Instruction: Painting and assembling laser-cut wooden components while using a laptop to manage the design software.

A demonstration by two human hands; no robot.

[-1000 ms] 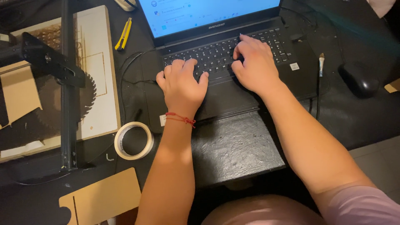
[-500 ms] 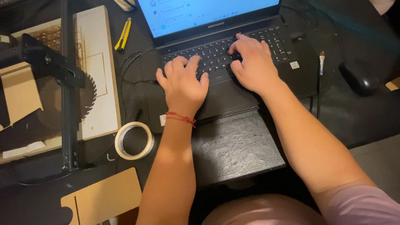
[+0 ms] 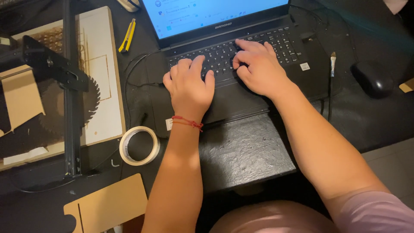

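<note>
Resting on the keyboard of a black laptop point(image 3: 241, 64), both hands lie flat with the grip released, fingers spread over the keys and grasping nothing. The left hand point(image 3: 189, 88) wears a red thread at the wrist; the right hand point(image 3: 258, 69) sits just beside it, slightly farther up. The laptop's long axis runs side to side, tilted a little, its lit screen facing the person. Left of the left hand's grip lies a tape roll point(image 3: 139, 145) on the tabletop point(image 3: 241, 151); well right of the right hand sits a black mouse point(image 3: 373, 78).

black laptop point(image 3: 241, 64), yellow knife point(image 3: 127, 36), red wristband point(image 3: 186, 122)
</note>
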